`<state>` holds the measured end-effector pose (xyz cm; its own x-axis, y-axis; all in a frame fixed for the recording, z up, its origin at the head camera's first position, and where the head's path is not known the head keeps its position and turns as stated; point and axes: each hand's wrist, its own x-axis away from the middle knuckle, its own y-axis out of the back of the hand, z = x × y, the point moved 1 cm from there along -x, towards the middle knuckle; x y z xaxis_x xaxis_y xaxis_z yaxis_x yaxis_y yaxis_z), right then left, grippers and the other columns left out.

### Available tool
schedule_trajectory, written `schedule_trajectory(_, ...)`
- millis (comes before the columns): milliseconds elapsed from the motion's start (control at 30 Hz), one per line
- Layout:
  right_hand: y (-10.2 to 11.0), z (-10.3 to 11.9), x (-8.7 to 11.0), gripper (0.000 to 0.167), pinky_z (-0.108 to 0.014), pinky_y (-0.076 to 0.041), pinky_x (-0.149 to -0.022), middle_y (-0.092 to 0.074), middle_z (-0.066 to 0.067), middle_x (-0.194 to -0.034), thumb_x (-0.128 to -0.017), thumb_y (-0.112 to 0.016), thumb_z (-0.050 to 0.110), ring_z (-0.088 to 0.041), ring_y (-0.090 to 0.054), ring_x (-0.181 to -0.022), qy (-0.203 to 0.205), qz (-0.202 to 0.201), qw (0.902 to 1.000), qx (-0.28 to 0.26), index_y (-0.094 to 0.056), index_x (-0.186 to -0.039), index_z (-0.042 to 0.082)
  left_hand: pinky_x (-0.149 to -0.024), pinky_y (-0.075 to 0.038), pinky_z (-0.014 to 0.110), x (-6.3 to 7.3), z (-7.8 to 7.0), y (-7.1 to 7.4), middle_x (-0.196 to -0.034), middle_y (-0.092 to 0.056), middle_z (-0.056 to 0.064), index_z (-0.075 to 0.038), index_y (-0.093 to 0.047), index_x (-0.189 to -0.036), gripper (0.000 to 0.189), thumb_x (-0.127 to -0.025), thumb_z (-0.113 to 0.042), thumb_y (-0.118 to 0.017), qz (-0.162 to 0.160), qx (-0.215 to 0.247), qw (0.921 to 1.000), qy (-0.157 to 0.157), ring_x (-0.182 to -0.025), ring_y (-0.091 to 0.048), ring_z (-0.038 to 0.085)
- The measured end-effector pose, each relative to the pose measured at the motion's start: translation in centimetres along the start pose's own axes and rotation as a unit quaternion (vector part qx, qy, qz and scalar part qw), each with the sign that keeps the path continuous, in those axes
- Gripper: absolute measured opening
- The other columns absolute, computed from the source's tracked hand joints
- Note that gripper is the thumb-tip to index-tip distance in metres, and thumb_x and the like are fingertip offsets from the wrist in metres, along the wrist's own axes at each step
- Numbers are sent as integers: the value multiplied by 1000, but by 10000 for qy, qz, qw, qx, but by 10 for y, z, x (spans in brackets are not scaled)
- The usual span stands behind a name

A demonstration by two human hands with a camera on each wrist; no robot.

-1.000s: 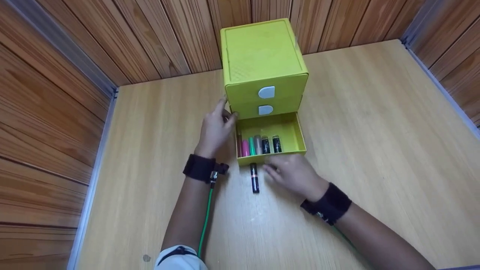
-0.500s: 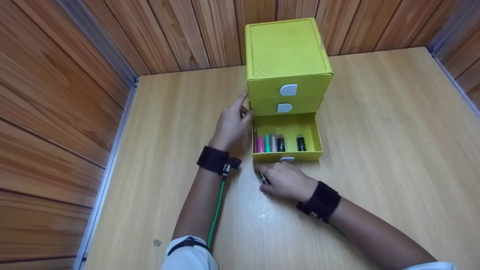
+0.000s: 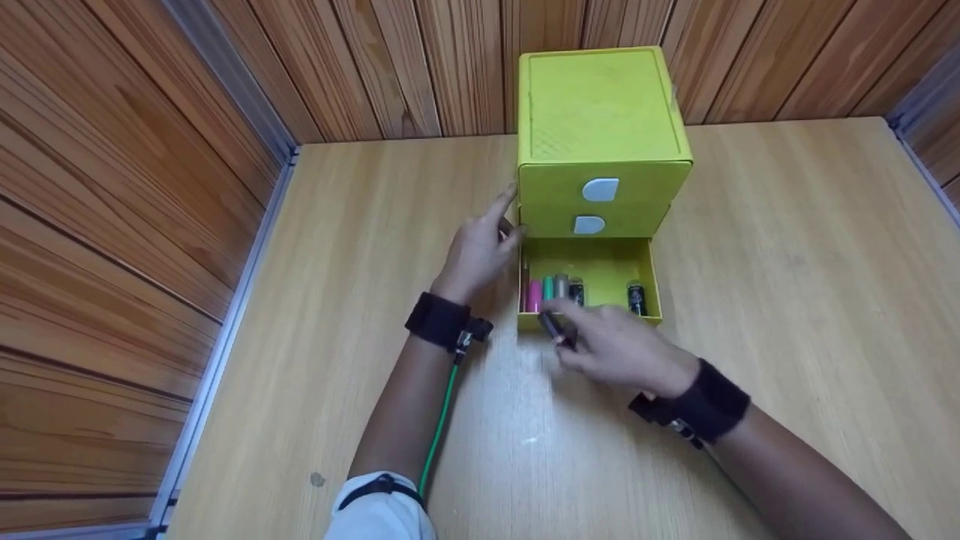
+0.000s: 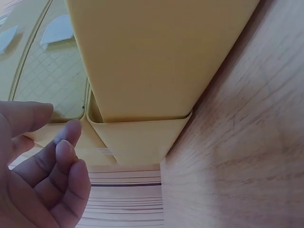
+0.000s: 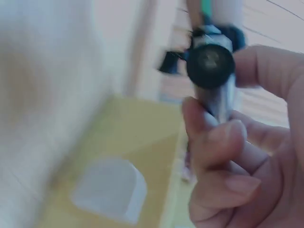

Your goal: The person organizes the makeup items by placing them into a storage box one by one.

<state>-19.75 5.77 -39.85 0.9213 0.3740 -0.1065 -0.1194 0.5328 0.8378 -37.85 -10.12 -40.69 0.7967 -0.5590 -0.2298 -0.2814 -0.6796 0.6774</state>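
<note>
My right hand (image 3: 619,345) pinches a dark lipstick tube (image 3: 556,328) at the front edge of the pulled-out bottom drawer (image 3: 619,259) of a yellow drawer unit (image 3: 600,109). In the right wrist view, the tube's round black end (image 5: 211,66) faces the camera, between thumb and fingers. My left hand (image 3: 480,251) is at the unit's left side, fingertips at its edge; in the left wrist view its fingers (image 4: 71,175) are loosely bent and hold nothing. Inside the drawer stand a pink tube (image 3: 535,296), a green tube (image 3: 548,287), a grey tube (image 3: 562,285) and two black-bodied tubes, one (image 3: 636,298) apart at the right.
The upper two drawers, with white tabs (image 3: 601,190), are closed. Wood-panelled walls (image 3: 465,67) stand behind and left of the table (image 3: 360,225). A green cable (image 3: 439,420) runs along my left forearm.
My right hand has picked the lipstick tube up from the table and raised it to the drawer's front edge. The rightmost black tube has shifted right. My left hand stays at the unit.
</note>
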Motion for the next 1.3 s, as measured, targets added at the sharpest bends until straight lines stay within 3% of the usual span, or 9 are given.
schedule_trajectory(133,26,-17,1,55,-21,-41,-37,-70,-5,-88,-89,-70,12,-2,-44,-46,25,-945,9955,37,-49,-140,12,-50,-48,26,-1,0,-1,-73,-62,-2,-23,-29,-154,68,-96,-23,-63,22,55,10000,9,-52,-53,15)
schedule_trajectory(267,39,-45,-3,52,-25,-33,-33,-64,-4,-72,-88,-71,14,-7,-35,-38,-408,-1586,9840,705,-50,-136,11,-51,-48,25,-1,1,-1,-78,-63,-4,-22,-28,-154,69,-95,-22,-64,7,143,9999,-5,-55,-55,14)
schedule_trajectory(433,40,-75,-3,48,-34,-33,-35,-47,-3,-53,-81,-76,10,-18,-40,-40,-658,-1883,9588,2024,-55,-124,6,-51,-48,25,-1,1,-4,-80,-65,-2,-19,-28,-154,69,-95,-21,-64,44,119,9998,-138,-56,-55,13)
schedule_trajectory(600,37,-81,-9,35,-40,-35,-35,-50,-7,-55,-75,-73,0,-24,-45,-42,-647,-1725,9434,2758,-60,-108,1,-53,-49,25,-3,1,-2,-79,-65,-2,-19,-29,-154,69,-95,-20,-65,-57,96,9998,-148,-59,-57,12)
schedule_trajectory(733,37,-77,-14,25,-41,-38,-36,-53,-10,-59,-78,-64,-3,-25,-48,-45,-902,-1286,9423,2956,-63,-103,-2,-52,-49,25,-2,1,-2,-76,-62,-3,-18,-29,-154,70,-94,-19,-65,-121,158,9997,-138,-57,-56,13)
schedule_trajectory(933,40,-74,-23,18,-43,-39,-38,-47,-7,-53,-81,-61,-2,-27,-48,-45,-1529,-741,9471,2724,-61,-98,-2,-54,-49,24,-2,2,-1,-78,-63,-2,-16,-29,-154,69,-95,-21,-65,-200,147,9995,-170,-58,-56,12)
schedule_trajectory(1133,29,-82,-33,2,-43,-43,-42,-55,-7,-60,-85,-65,3,-27,-53,-51,-1325,-1013,9610,2205,-65,-86,3,-53,-49,25,0,5,-1,-78,-64,-2,-19,-27,-154,70,-95,-21,-65,-146,224,9996,-45,-59,-57,13)
schedule_trajectory(1300,23,-86,-35,11,-44,-42,-42,-57,-9,-63,-85,-65,7,-29,-54,-53,-1289,-1096,9628,2108,-65,-95,4,-52,-49,24,-4,1,-3,-77,-65,-2,-21,-27,-155,70,-95,-19,-64,-56,155,9997,-154,-58,-57,12)
